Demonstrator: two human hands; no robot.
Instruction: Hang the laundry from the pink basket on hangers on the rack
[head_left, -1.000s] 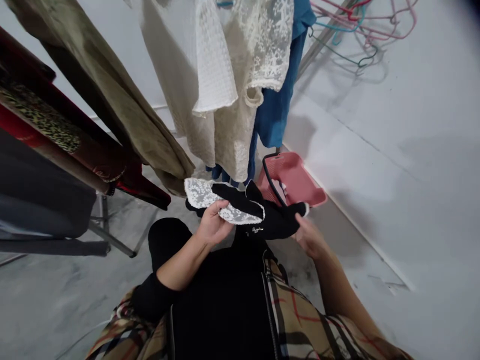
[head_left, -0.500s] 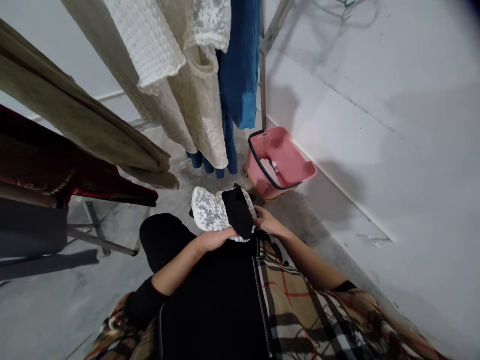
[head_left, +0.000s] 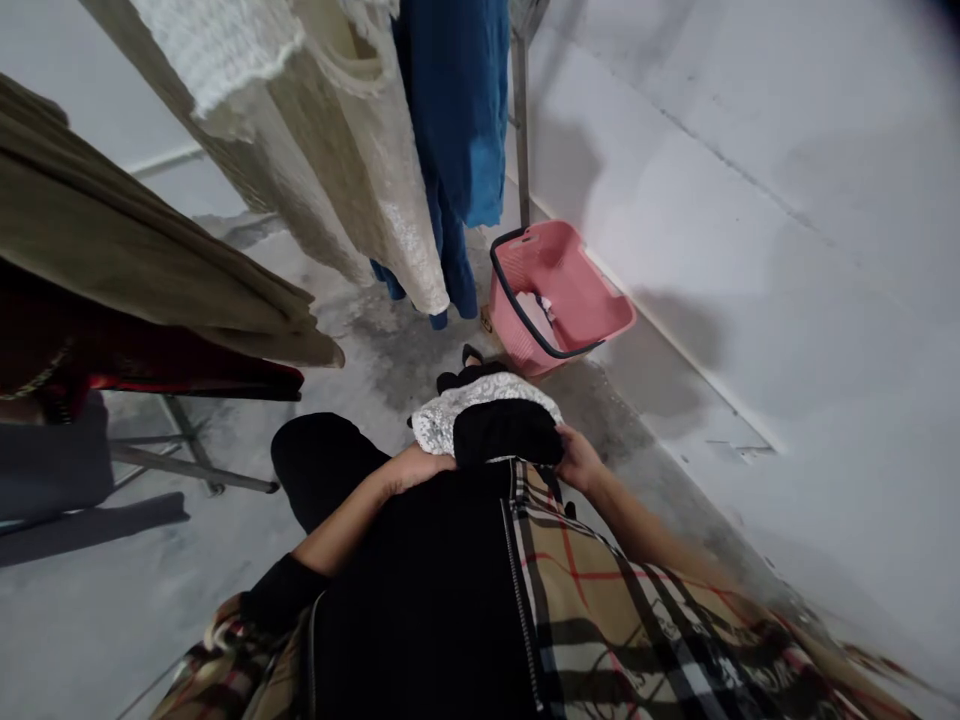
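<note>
Over my lap I hold a black and white lace garment between both hands. Its white lace part spreads toward the far side, and a black patch lies on top near me. My left hand is closed on the near left edge, with some fingertips hidden under the cloth. My right hand grips the right end beside the black part. Just beyond the garment, on the floor to the right, stands a pink basket with a dark handle and some pale cloth inside.
Long clothes hang at the upper left: olive cloth, dark red cloth, cream cloth and blue cloth. A metal rack leg stands behind the basket. A white wall runs along the right.
The garment has been spread wider, my right hand moving right with its end. The lace that stuck up at the left now lies lower. My view has shifted slightly.
</note>
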